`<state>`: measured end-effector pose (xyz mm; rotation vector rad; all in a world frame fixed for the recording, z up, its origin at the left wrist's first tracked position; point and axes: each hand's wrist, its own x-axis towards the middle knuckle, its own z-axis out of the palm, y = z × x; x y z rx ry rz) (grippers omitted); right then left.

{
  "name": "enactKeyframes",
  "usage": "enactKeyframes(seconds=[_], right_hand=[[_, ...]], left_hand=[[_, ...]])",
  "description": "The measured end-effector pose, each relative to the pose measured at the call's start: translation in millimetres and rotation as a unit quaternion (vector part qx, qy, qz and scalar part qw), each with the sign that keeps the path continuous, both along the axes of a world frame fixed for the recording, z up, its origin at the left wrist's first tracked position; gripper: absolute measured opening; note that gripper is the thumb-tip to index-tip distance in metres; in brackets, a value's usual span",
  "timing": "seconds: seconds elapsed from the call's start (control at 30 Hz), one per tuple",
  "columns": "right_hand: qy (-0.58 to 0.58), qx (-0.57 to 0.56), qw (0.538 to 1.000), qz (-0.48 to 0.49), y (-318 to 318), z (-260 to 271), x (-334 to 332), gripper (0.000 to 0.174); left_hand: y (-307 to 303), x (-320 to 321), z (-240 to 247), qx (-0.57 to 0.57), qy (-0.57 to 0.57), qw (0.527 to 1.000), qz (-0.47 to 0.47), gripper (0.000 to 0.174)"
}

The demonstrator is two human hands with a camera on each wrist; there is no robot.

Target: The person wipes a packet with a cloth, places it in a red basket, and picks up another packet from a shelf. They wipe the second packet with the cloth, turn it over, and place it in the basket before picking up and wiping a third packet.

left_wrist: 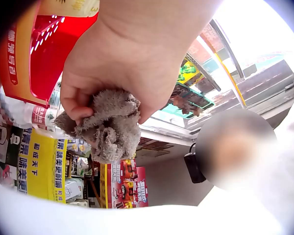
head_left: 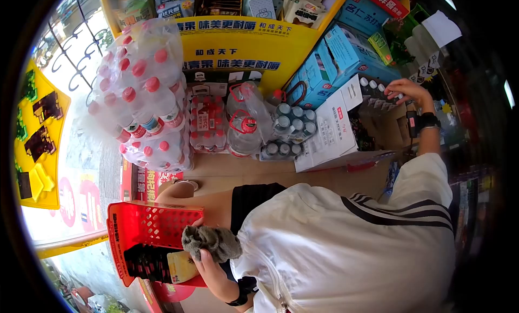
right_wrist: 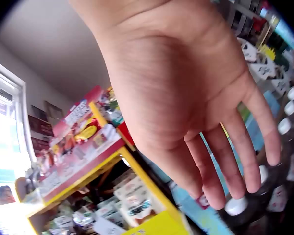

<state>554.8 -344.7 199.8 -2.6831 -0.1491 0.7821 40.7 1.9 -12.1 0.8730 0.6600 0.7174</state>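
Observation:
A crumpled grey cloth (head_left: 212,244), fuzzy like a towel, is gripped in my left hand (head_left: 212,276). In the left wrist view the fingers curl round this bunched cloth (left_wrist: 112,128). Beside that hand is a red perforated basket (head_left: 157,211) with dark packets and a yellowish pack inside. My right hand (head_left: 412,91) is stretched out over dark bottles with white caps (head_left: 373,86) at a carton. The right wrist view shows its palm (right_wrist: 161,88) with the fingers extended and spread, fingertips close to a white cap (right_wrist: 236,206).
Wrapped packs of red-capped bottles (head_left: 140,96) are stacked at the left. Large jugs (head_left: 246,130) and shrink-wrapped cans (head_left: 292,121) stand on the floor near a white carton (head_left: 331,130). Blue boxes (head_left: 324,69) and a yellow snack shelf (head_left: 232,48) line the back.

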Motion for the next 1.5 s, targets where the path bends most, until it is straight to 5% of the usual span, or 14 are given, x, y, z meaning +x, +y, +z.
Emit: enactKeyframes(seconds=[0.13,0.23,0.33,0.47,0.8,0.9,0.93,0.97,1.03,1.1,1.5], right_hand=[[0.019,0.036,0.988,-0.146,-109.3,-93.3,8.4,0.048],[0.047,0.016,0.979,-0.198,-110.1,-149.9,-11.9,0.075],[0.033,-0.093,0.974,-0.206,-137.1,-211.2,8.2,0.085],[0.045,0.019,0.97,-0.238,-129.7,-249.3,18.9,0.086],[0.113,0.249,0.912,-0.305,-107.6,-263.2,12.3,0.09],[0.058,0.125,0.956,-0.259,-66.1,-239.7,-11.5,0.088],[0.081,0.12,0.962,-0.231,-78.0,-257.1,-2.3,0.086],[-0.035,0.058,0.989,-0.128,-119.3,-299.7,29.8,0.079],[-0.009,0.129,0.986,-0.103,-121.1,-310.7,34.2,0.074],[0.046,0.147,0.968,-0.196,-168.3,-355.1,76.8,0.066],[0.015,0.167,0.944,-0.283,-85.9,-277.3,23.7,0.058]], left_hand=[[0.4,-0.4,-4.0,0.001,0.004,1.0,0.001,0.068],[3.6,-3.9,-3.3,0.015,0.013,1.0,-0.001,0.067],[3.7,-5.2,-2.7,0.03,0.029,0.999,0.015,0.066],[-1.6,1.5,5.6,0.008,0.051,0.998,0.04,0.064],[-2.7,9.6,1.2,0.01,0.075,0.997,0.021,0.066],[0.3,8.1,1.8,0.018,0.079,0.997,0.006,0.065],[1.2,6.6,2.3,0.021,0.081,0.996,0.007,0.065],[2.1,4.2,2.9,0.025,0.084,0.996,0.011,0.065],[-3.7,3.7,14.3,0.011,0.094,0.995,0.038,0.05],[-0.2,-3.3,17.2,0.02,0.097,0.995,0.003,0.047],[-3.6,-10.8,25.2,-0.008,0.116,0.993,0.037,0.042]])
